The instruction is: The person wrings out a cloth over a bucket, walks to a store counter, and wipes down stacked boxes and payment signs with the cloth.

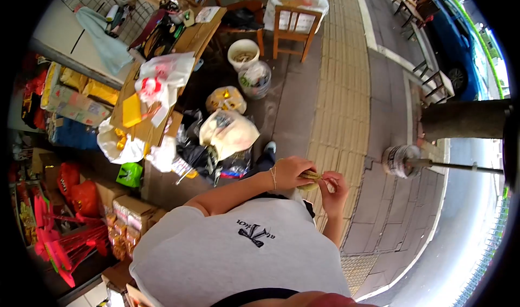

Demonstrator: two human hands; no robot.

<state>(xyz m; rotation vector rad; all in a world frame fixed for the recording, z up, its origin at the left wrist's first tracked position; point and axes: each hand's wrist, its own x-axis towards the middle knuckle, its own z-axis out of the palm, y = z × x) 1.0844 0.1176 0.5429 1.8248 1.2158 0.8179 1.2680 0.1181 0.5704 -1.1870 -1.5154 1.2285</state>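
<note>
A small yellow-green item [310,175], too small to make out exactly, is held in front of the grey shirt. My left hand [292,171], with a thin bracelet at the wrist, has its fingers closed round the item. The fingertips of my right hand [332,189] pinch together at the item's right end. Both hands are close together, and the palms are mostly hidden.
A wooden table [189,47] with plastic bags stands at the upper left. Beside it are a white bucket [243,54], a cream sack [228,133] and a wooden chair [297,28]. Boxes and red goods lie at left; a pole with a round base [401,161] stands at right.
</note>
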